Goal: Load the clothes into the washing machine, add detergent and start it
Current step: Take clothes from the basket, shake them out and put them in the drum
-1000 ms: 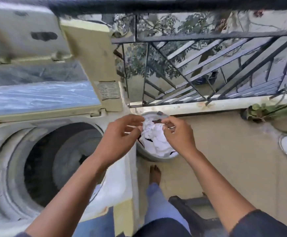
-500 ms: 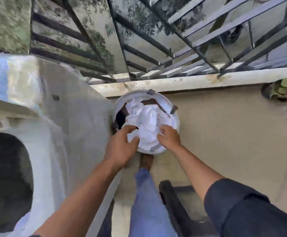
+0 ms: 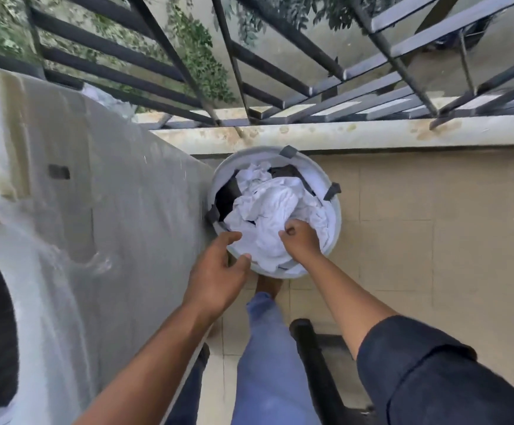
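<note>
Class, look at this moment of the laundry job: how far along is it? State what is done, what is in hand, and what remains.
Done: the washing machine stands with its drum open. In hand: the right hand grips the white clothes in the laundry basket; the left hand reaches open toward them. Left: lifting the clothes into the drum, adding detergent, which is not in view, and starting the machine.

Home balcony: railing (image 3: 280, 72), washing machine (image 3: 96, 210).
</note>
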Tool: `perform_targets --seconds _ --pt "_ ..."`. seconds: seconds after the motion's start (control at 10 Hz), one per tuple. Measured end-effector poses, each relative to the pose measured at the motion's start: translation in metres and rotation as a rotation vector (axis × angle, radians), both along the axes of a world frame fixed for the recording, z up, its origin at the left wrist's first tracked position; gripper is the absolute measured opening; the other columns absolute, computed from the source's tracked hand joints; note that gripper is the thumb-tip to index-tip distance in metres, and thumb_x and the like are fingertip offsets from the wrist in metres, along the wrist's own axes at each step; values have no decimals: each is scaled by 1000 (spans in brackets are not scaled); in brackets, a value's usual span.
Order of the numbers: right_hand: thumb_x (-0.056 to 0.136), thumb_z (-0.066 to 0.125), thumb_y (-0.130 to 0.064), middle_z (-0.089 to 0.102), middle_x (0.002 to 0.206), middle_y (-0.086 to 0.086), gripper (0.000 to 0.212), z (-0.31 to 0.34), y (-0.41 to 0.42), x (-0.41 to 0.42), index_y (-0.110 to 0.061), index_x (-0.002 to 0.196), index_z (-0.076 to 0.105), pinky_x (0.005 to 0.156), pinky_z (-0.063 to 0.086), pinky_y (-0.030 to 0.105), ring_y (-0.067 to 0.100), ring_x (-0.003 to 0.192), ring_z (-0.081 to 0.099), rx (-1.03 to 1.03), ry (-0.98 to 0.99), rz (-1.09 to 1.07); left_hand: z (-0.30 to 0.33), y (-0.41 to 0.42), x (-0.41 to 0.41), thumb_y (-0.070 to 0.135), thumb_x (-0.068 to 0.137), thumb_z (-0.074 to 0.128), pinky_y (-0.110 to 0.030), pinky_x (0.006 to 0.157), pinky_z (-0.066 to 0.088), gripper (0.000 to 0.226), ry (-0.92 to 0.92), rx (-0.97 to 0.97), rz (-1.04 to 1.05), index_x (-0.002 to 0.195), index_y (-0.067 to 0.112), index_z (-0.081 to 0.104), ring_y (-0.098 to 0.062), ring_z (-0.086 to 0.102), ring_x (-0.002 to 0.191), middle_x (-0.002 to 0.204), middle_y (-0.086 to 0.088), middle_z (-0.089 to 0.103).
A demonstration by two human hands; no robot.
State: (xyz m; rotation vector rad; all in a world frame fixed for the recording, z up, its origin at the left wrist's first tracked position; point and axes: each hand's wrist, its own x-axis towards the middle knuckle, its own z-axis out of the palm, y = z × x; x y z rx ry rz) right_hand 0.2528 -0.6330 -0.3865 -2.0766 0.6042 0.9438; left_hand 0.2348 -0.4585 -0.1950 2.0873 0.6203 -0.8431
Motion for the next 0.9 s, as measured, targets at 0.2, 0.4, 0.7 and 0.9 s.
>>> perform_targets --seconds 0.2,0.4,0.7,0.9 --pt "92 68 -19 62 74 -5 21 107 14 -3 -22 77 54 72 48 33 13 74 60 144 -227 33 47 3 6 10 90 77 8 69 35 50 -90 -80 -13 116 41 48 44 38 82 100 39 42" --pt "94 70 -16 69 80 -7 21 224 31 -8 -32 82 63 75 55 31 7 76 67 335 -367 -100 90 12 -3 -5 77 84 9 77 33 81 -215 -185 -102 112 52 38 44 38 95 99 53 54" --pt "93 65 -13 69 93 22 17 423 45 -20 2 101 66 74 56 34 31 87 64 955 -535 -476 144 38 -8 -1 87 78 -2 73 37 56 -316 -152 -175 132 21 51 -17 62 111 106 15 53" --pt "103 62 -15 75 87 9 12 466 45 -43 -9 95 69 66 59 31 22 74 71 627 -717 -622 203 48 24 32 89 62 -26 73 46 20 -376 -268 -44 81 15 68 -8 70 90 92 -3 76"
